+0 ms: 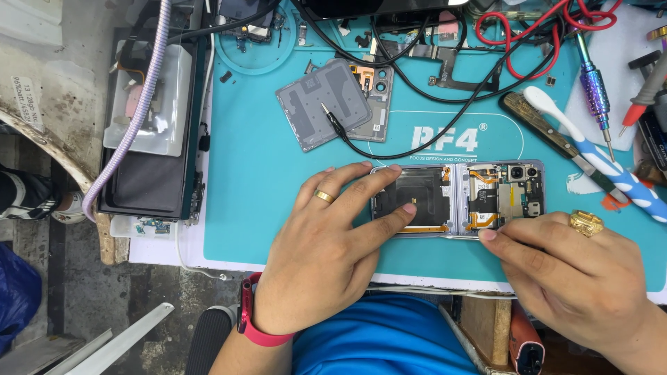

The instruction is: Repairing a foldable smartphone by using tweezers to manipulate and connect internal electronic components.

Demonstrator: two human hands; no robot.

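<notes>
An opened foldable phone [458, 200] lies flat on the teal work mat [264, 194], its back off, showing a black coil pad on the left half and a board with orange flex cables and cameras on the right half. My left hand [333, 243], with a gold ring and a pink wristband, rests on the phone's left half, thumb on the coil pad and fingers along its left edge. My right hand [577, 271], wearing a large gold ring, touches the phone's lower right edge with its fingertips. Neither hand holds a tool.
A grey back panel [323, 103] and another opened phone part [375, 97] lie further up the mat with a black probe cable [417, 149] across them. A toothbrush [590, 156], a knife-like tool [542, 128], screwdrivers [596, 90] and red and black wires [528, 42] sit at right. A black heating unit [149, 139] stands at left.
</notes>
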